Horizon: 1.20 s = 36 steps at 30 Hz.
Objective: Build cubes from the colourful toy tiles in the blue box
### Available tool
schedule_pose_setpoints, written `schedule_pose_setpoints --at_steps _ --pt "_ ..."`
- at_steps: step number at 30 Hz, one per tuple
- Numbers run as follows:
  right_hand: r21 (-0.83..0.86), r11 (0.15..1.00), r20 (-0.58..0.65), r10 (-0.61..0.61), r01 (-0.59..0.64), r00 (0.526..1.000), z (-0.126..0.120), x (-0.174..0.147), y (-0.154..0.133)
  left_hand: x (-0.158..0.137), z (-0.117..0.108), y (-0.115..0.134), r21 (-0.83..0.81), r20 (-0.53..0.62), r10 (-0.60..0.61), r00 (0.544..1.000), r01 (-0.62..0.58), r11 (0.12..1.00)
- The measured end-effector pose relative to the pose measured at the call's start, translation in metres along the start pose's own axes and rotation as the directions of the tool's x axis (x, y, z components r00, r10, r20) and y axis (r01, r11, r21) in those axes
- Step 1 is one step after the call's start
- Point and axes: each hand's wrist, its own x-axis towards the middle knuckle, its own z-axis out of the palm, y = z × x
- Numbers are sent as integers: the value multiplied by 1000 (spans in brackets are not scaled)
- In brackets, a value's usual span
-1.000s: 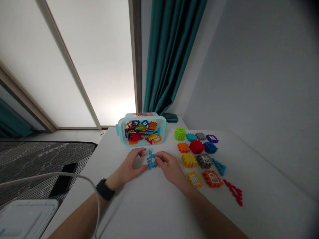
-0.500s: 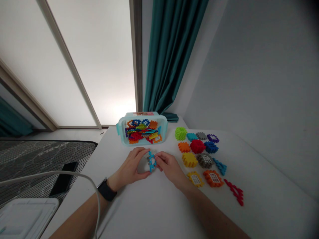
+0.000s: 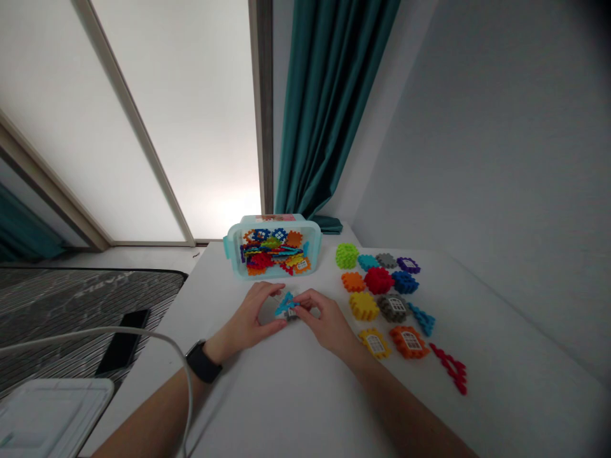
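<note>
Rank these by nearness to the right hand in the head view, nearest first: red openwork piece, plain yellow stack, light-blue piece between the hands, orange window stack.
From the right hand:
1. Light-blue piece, at its fingertips.
2. Plain yellow stack, just to its right.
3. Orange window stack, farther right.
4. Red openwork piece, rightmost.

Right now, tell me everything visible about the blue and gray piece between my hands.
The blue and gray piece is small and plastic-looking: a light-blue, roughly triangular part with notched edges, gray at its near end. Your right hand pinches its right side; your left hand curves around its left, contact unclear. Beneath is the white table.
</note>
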Motion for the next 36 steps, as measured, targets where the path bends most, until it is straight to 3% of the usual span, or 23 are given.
schedule_pose_setpoints --at_steps 5,12,17,21,25,36 --pt "-152 977 60 -140 147 988 -5 -3 -3 0 1 -8 33 19 3 1000 -4 999" --pt "-183 970 83 -147 161 986 -8 -2 1 -2 -2 -24 163 100 46 994 -62 985" --pt "-227 957 86 -163 178 983 -6 -3 3 -2 -3 -26 253 24 103 994 -106 962" --pt "-282 918 102 -261 279 960 -6 -3 7 -1 -6 -21 298 -30 112 993 -98 950" --pt "-317 875 125 -343 365 931 -9 -1 11 -2 -7 -15 289 -20 121 992 -111 951" --pt "-426 788 113 -442 446 890 -13 -3 2 -1 -3 -8 323 -31 158 987 -139 936"
